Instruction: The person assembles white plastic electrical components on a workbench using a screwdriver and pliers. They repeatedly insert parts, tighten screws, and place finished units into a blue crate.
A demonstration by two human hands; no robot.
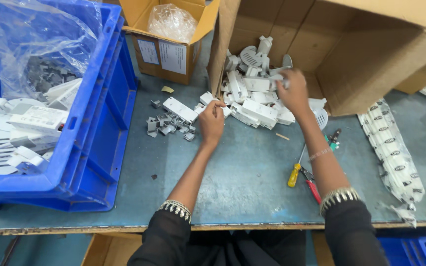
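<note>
We work at a worn grey-blue bench (242, 172) whose near edge runs just above our sleeves. Our left hand (212, 120) rests near the middle of the bench, fingers curled shut around a small white plastic part (207, 98), beside a scatter of small grey clips (166, 123). Our right hand (293, 91) reaches into the tipped cardboard box (371, 54) at the far edge, fingers closed on a white plastic housing (278, 79) atop the pile there. A blue crate (94, 123) fills the left end; a yellow-handled screwdriver (295, 173) lies toward the near edge.

Bright even light, slight motion blur.
</note>
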